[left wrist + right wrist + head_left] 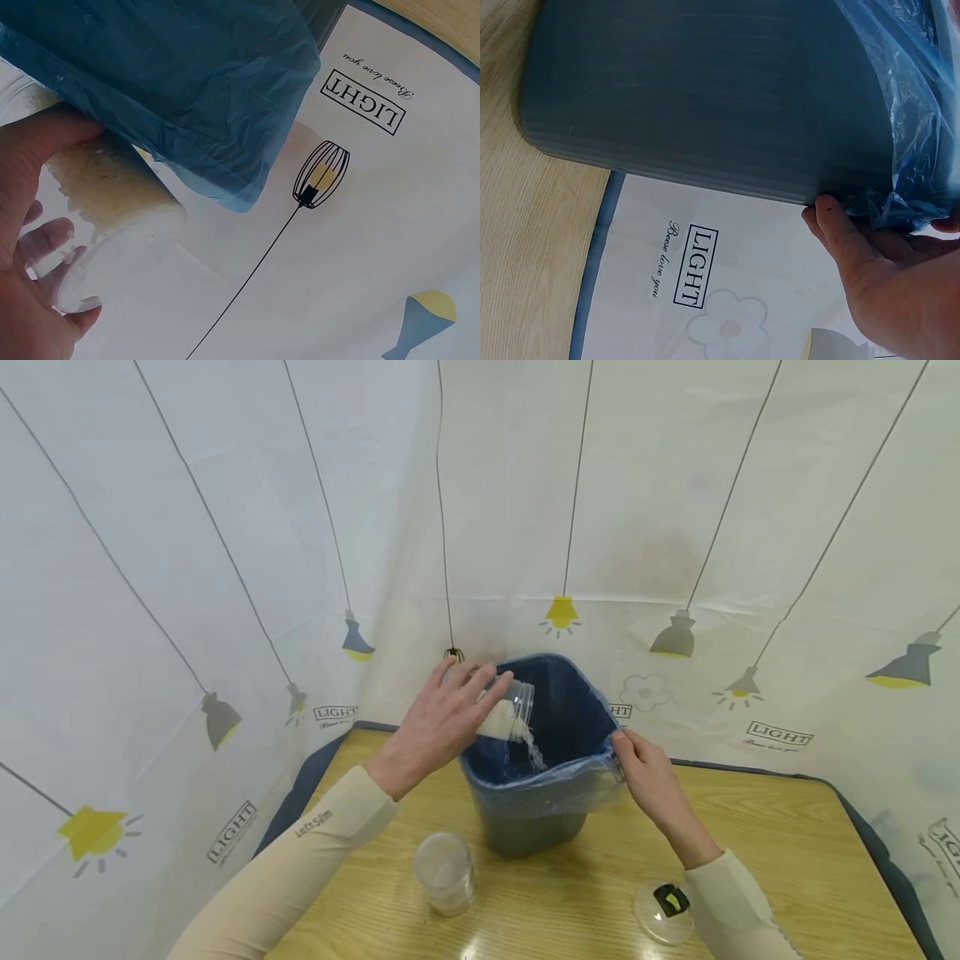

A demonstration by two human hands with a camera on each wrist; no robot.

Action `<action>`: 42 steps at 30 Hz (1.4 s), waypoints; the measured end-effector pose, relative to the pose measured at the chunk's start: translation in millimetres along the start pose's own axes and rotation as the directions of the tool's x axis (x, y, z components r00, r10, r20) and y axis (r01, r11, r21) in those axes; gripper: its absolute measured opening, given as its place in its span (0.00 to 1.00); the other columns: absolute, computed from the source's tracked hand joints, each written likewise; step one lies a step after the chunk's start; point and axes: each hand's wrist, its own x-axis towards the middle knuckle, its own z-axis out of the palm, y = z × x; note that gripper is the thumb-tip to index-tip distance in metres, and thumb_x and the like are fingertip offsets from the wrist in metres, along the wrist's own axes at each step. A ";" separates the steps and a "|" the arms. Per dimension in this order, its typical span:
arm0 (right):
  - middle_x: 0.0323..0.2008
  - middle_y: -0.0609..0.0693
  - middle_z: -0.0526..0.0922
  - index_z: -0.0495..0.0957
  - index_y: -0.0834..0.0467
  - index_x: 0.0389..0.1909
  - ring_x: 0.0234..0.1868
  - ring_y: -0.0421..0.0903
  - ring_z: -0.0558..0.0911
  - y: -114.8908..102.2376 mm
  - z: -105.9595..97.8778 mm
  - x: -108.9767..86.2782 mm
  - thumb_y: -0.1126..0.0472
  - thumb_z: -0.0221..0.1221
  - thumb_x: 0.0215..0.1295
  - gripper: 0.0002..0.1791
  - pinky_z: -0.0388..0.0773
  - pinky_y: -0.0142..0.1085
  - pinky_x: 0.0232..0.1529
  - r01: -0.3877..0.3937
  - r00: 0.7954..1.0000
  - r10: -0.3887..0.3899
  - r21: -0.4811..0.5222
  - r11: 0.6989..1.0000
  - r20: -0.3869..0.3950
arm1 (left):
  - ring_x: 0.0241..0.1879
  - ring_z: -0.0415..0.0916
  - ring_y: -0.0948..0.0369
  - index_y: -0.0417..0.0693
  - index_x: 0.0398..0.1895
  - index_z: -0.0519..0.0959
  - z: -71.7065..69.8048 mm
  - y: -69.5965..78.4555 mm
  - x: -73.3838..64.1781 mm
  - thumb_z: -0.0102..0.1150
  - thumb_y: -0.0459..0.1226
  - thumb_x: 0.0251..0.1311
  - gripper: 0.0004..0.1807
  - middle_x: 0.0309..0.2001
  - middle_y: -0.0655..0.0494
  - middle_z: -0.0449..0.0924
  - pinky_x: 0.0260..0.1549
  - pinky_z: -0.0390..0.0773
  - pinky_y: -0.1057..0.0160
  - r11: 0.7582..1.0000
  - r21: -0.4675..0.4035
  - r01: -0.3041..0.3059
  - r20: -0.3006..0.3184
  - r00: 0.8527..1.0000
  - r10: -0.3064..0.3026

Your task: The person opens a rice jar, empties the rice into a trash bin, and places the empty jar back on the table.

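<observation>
My left hand (442, 718) grips a clear jar (522, 697), tilted on its side over the mouth of a dark grey-blue bin (532, 831). Pale, grain-like contents (112, 180) lie along the lower side of the jar, and a white stream (534, 752) of them falls from its mouth into the bin. A thin blue plastic bag (562, 785) lines the bin and folds over its rim. At the bin's right rim, my right hand (660, 785) pinches the bag's edge, fingers against the bin wall (705, 97). The bin's bottom is hidden.
A clear jar or glass (446, 877) stands upright on the wooden table (540, 910), front left of the bin. Near my right sleeve lies a clear round lid (663, 914) with a black and yellow-green patch. White lamp-printed sheeting (645, 510) rises close behind the bin.
</observation>
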 end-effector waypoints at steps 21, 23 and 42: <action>0.24 0.50 0.61 0.67 0.61 0.31 0.25 0.48 0.63 1.3 0.2 -0.2 0.49 0.41 0.85 0.23 0.62 0.38 0.30 0.002 1.000 -0.002 0.006 1.000 -0.003 | 0.69 0.66 0.45 0.48 0.76 0.67 -2.0 -1.1 -4.9 0.69 0.30 0.61 0.39 0.68 0.45 0.72 0.71 0.60 0.41 1.000 0.013 -0.005 0.035 0.999 0.004; 0.24 0.50 0.61 0.67 0.61 0.31 0.25 0.48 0.63 1.1 0.2 -0.3 0.49 0.41 0.85 0.23 0.61 0.38 0.29 0.003 1.000 -0.003 0.006 1.000 -0.003 | 0.69 0.65 0.45 0.48 0.76 0.67 -2.2 -1.1 -5.1 0.70 0.30 0.61 0.39 0.68 0.45 0.72 0.71 0.61 0.41 1.000 0.015 -0.006 0.037 0.999 0.005; 0.24 0.51 0.62 0.68 0.61 0.32 0.27 0.48 0.64 0.8 -0.6 0.6 0.50 0.41 0.85 0.23 0.62 0.39 0.30 0.003 1.000 -0.003 0.006 1.000 0.001 | 0.70 0.65 0.45 0.50 0.76 0.67 -2.1 -1.2 -6.1 0.69 0.29 0.61 0.39 0.69 0.46 0.71 0.73 0.58 0.40 1.000 0.001 0.007 0.028 1.000 -0.007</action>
